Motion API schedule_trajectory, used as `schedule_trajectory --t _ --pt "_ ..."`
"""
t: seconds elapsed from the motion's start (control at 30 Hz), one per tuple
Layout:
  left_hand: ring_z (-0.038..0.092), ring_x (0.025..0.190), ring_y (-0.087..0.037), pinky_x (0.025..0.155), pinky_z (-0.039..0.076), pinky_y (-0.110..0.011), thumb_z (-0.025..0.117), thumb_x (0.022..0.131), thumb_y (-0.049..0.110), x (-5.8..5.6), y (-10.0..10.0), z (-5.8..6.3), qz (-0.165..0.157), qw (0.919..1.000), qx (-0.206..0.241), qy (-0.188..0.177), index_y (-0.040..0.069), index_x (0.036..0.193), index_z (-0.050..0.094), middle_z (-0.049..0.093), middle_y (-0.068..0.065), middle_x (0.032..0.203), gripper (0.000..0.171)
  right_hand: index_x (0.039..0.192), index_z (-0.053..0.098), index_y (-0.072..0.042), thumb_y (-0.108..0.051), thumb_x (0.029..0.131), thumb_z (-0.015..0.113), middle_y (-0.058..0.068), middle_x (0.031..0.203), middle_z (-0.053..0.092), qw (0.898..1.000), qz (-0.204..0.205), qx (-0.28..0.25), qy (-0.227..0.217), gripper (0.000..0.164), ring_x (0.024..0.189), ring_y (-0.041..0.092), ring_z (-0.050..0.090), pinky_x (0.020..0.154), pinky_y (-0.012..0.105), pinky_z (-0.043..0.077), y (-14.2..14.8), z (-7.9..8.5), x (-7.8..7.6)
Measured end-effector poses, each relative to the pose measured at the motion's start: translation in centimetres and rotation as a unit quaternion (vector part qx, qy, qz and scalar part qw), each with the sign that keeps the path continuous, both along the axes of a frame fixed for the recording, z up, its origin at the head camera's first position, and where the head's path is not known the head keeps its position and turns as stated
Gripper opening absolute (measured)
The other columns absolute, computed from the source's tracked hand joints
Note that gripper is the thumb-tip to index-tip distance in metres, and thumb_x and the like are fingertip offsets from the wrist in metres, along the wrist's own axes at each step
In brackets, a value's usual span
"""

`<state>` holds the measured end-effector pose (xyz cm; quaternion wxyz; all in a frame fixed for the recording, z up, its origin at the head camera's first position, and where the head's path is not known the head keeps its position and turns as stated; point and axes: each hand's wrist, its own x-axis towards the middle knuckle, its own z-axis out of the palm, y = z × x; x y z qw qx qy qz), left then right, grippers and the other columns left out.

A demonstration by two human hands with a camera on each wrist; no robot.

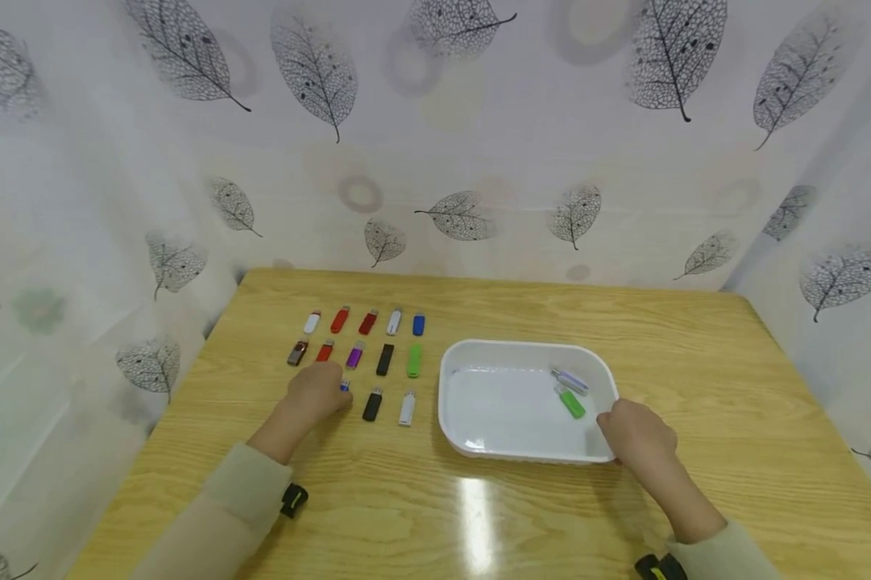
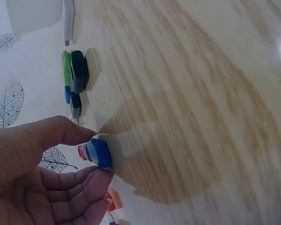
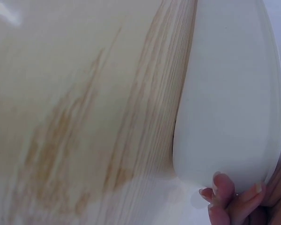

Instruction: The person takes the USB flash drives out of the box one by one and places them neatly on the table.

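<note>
In the head view my left hand (image 1: 310, 393) is over the front row of USB flash drives on the left of the table. Its thumb and index finger pinch a blue USB flash drive (image 2: 101, 152), seen end-on in the left wrist view. Whether the drive touches the table cannot be told. My right hand (image 1: 640, 432) grips the front right corner of a white plastic basin (image 1: 493, 427), with fingertips under the rim in the right wrist view. Inside the basin, at its right side, lie a green USB flash drive (image 1: 570, 403) and a silver-purple one (image 1: 571, 381).
Rows of flash drives lie left of the basin, among them a black drive (image 1: 373, 404), a white drive (image 1: 407, 408), a green drive (image 1: 414, 361) and a purple drive (image 1: 354, 355). A leaf-print curtain (image 1: 508, 161) hangs behind the wooden table (image 1: 377, 515).
</note>
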<state>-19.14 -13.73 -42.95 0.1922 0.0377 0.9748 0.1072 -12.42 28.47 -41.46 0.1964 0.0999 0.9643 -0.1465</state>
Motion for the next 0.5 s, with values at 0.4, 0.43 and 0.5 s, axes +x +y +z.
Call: schedule_trajectory --t 0.4,0.43,0.5 --pt "0.038 0.047 -0.011 0.042 0.029 -0.022 0.065 0.083 0.02 0.2 -0.2 1.2 -0.002 0.9995 0.031 -0.004 0.008 0.064 0.052 0.045 0.0 0.054 0.026 0.073 0.058 0.002 -0.016 0.093 0.041 0.008 0.057 0.055 1.0 0.004 0.002 0.0 0.031 0.049 0.02 0.052 0.047 0.031 0.039 0.0 0.1 -0.1" --pt "0.038 0.046 -0.011 0.042 0.029 -0.021 0.065 0.084 0.02 0.3 -0.2 1.5 -0.005 0.9995 0.031 -0.002 0.008 0.064 0.051 0.045 0.001 0.053 0.027 0.074 0.058 0.003 -0.016 0.093 0.041 0.008 0.057 0.055 1.0 0.003 0.001 -0.002 0.031 0.049 0.02 0.052 0.048 0.031 0.039 0.0 0.2 -0.1" --pt "0.036 0.045 -0.01 0.041 0.028 -0.021 0.065 0.083 0.019 0.3 0.0 2.0 -0.009 0.9993 0.037 0.0 0.008 0.063 0.05 0.042 0.002 0.051 0.027 0.074 0.058 0.003 -0.016 0.093 0.042 0.008 0.058 0.055 1.0 0.001 0.001 -0.004 0.031 0.05 0.02 0.052 0.048 0.032 0.039 0.0 0.2 -0.1"
